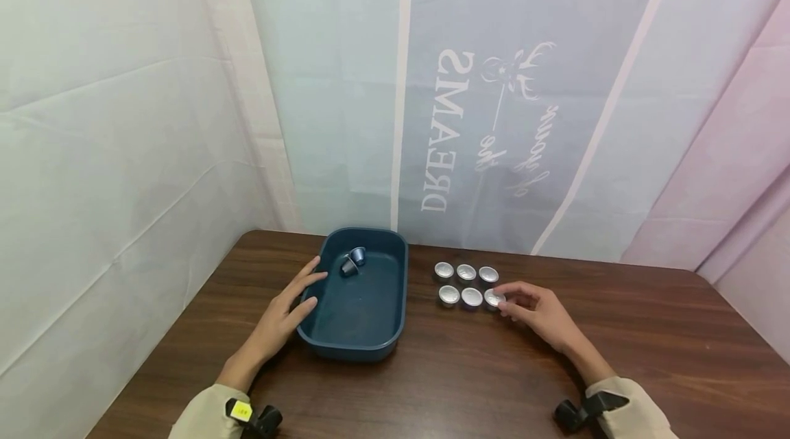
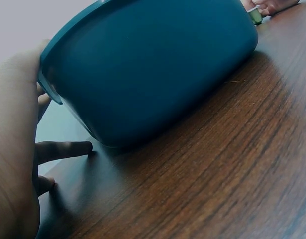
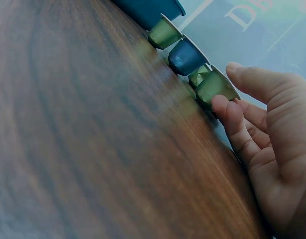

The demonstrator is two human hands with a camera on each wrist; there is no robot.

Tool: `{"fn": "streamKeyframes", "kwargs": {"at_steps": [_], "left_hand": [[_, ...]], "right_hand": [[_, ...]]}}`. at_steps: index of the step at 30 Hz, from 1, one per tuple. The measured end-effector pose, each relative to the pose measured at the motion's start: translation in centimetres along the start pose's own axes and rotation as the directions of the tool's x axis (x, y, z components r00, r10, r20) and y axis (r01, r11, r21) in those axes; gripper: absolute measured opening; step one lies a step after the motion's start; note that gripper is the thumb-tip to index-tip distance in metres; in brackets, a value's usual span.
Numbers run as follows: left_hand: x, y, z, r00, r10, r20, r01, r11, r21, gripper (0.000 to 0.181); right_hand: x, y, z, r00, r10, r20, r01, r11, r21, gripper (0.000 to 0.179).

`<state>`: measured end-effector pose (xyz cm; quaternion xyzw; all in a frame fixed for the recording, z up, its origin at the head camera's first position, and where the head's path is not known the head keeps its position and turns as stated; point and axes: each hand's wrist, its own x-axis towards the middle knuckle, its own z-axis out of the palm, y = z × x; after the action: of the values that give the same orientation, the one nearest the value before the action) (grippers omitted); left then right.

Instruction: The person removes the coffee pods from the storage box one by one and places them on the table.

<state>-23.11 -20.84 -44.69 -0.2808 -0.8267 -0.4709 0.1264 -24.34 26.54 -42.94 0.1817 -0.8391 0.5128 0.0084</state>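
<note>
A blue plastic bin (image 1: 352, 348) stands on the table, with two dark coffee capsules (image 1: 349, 267) near its far left side. My left hand (image 1: 280, 319) rests against the bin's left rim with fairly straight, spread fingers. Right of the bin, foil-lidded coffee capsules (image 1: 472, 297) stand lid up in two rows of three. My right hand (image 1: 540, 315) pinches the green capsule (image 3: 212, 89) at the right end of the near row between thumb and fingers. In the right wrist view, a blue capsule (image 3: 186, 56) and another green capsule (image 3: 164, 34) stand beyond it.
The brown wooden table (image 1: 469, 384) extends in front of and to the right of the bin. A pale printed curtain (image 1: 345, 116) hangs behind the table's far edge, and a white cloth (image 1: 123, 151) hangs at the left.
</note>
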Motion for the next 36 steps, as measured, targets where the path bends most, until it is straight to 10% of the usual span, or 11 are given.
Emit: {"fn": "streamKeyframes", "kwargs": {"at_steps": [36], "left_hand": [[0.0,-0.7,-0.1,1.000,0.004,0.010,-0.004,1.000,0.005,0.044]], "right_hand": [[0.2,1.6,-0.7,0.974,-0.102,-0.201,0.105,0.994,0.004,0.029]]}}
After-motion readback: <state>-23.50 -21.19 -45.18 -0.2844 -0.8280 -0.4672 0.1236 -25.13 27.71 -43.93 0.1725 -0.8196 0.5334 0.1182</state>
